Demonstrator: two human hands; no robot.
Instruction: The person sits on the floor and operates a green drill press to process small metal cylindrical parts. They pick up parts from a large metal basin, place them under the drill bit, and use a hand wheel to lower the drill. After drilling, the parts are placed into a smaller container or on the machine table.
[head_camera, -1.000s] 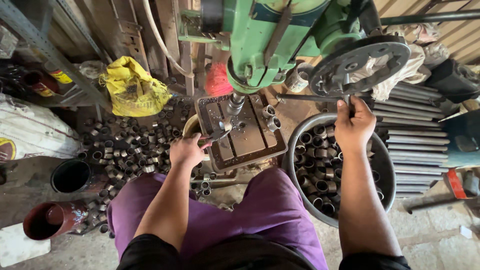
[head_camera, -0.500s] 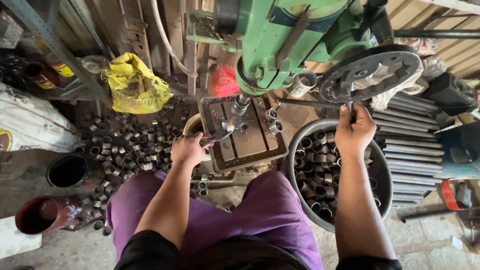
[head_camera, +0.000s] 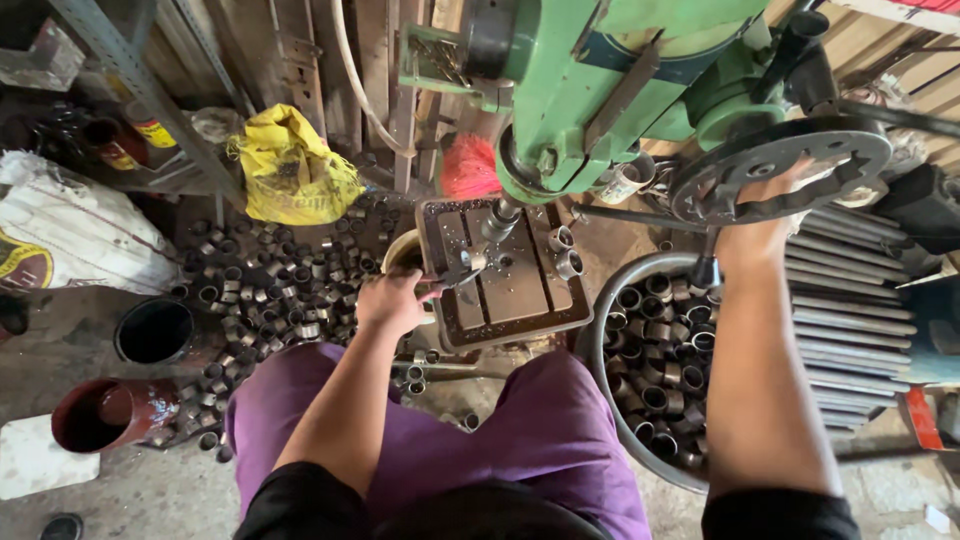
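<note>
I sit at a green drill press (head_camera: 600, 80) with my knees under its small slotted table (head_camera: 510, 305). My left hand (head_camera: 392, 300) rests at the table's left edge, fingers closed on a small metal piece (head_camera: 465, 265) held under the spindle (head_camera: 500, 218). Two short metal rings (head_camera: 563, 250) stand on the table's right side. My right hand (head_camera: 755, 235) reaches up behind the spoked handwheel (head_camera: 780, 165) and grips its feed handle; the wheel hides its fingers.
A round metal tub (head_camera: 600, 320) full of rings sits under my right arm. Several more rings (head_camera: 280, 285) litter the floor at left, near a yellow bag (head_camera: 290, 175), a black pipe (head_camera: 155, 332) and a red pot (head_camera: 100, 415). Steel rods (head_camera: 850, 300) lie stacked at right.
My right hand has gone up with the feed handle, from in front of the tub to behind the handwheel. My left hand has stayed at the table edge.
</note>
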